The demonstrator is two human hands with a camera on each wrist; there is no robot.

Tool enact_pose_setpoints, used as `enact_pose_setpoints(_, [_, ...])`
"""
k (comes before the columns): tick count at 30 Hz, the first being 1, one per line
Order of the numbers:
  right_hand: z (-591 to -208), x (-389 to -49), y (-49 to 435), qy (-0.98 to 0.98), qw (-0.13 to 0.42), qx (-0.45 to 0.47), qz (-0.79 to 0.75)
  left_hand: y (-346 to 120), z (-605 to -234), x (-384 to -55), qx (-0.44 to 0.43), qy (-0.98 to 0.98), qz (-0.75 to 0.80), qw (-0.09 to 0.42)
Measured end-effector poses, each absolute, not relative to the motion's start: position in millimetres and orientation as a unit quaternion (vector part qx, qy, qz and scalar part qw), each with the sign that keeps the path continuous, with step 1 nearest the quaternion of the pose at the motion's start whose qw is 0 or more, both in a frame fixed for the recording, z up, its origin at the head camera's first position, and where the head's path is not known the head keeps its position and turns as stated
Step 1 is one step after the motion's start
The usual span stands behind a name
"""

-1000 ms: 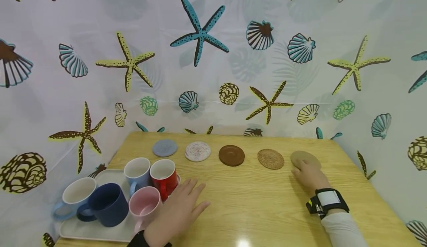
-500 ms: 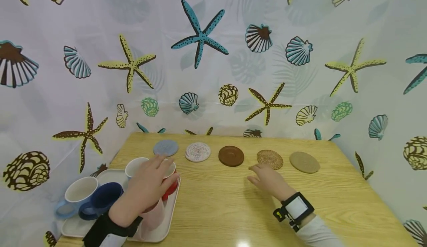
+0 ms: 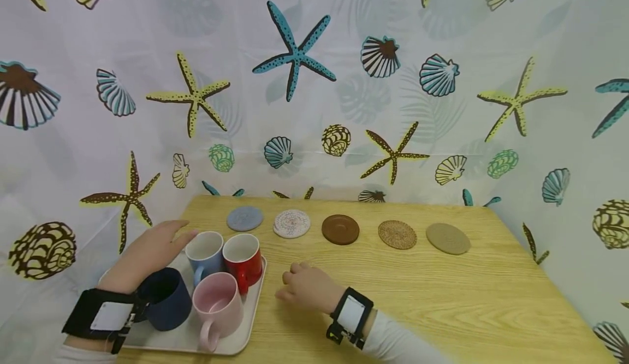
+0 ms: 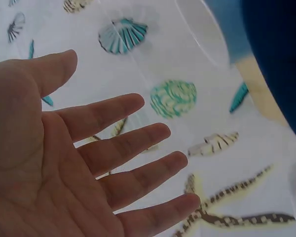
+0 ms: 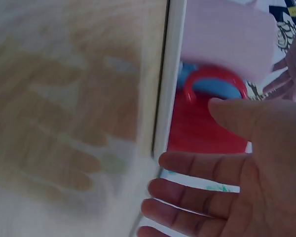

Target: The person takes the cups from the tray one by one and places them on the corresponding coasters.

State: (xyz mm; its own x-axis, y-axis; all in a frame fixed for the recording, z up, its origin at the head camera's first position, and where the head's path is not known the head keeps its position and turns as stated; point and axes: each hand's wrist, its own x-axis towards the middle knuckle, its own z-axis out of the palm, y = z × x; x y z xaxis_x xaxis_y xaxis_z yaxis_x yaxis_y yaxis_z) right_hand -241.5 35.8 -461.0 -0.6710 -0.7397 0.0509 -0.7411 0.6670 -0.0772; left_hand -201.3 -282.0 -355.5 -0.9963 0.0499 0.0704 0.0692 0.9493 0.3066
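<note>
My left hand point(image 3: 152, 252) hovers over the left side of a white tray point(image 3: 236, 347), palm down, fingers extended and holding nothing. In the left wrist view its fingers point(image 4: 133, 143) are spread beside the navy mug point(image 4: 281, 54). Under or behind this hand, one pale blue mug is mostly hidden in the head view. Also on the tray are a light blue mug point(image 3: 205, 255), a red mug point(image 3: 244, 260) and a pink mug point(image 3: 219, 304). My right hand point(image 3: 312, 287), empty with loosely bent fingers, is over the wood just right of the tray, nearest the red and pink mugs.
Along the table's back lie a grey-blue coaster point(image 3: 244, 218), a white patterned coaster point(image 3: 292, 224), a brown coaster point(image 3: 340, 230), a woven coaster point(image 3: 397, 234) and a tan coaster point(image 3: 448, 238). A seashell-print curtain point(image 3: 304, 113) surrounds the wooden table point(image 3: 417, 293).
My right hand has left the tan coaster and swept left across the table to the tray's side. My left hand has moved left across the mugs to the tray's left side.
</note>
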Motion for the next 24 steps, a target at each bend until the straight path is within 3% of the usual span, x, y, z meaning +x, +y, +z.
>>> enact_pose_setpoints(7, [-476, -236, -15, -0.922, -0.093, 0.356, 0.123, -326, -352, -198, 0.001, -0.986, -0.169, 0.007])
enact_pose_setpoints(16, [-492, -237, -44, -0.945, -0.091, 0.280, 0.144, -346, -350, -192, 0.028, -0.983, -0.180, -0.016])
enact_pose_setpoints(24, [-492, -237, -35, -0.941, -0.114, 0.267, 0.173, -337, -355, -193, 0.021, -0.982, -0.185, -0.022])
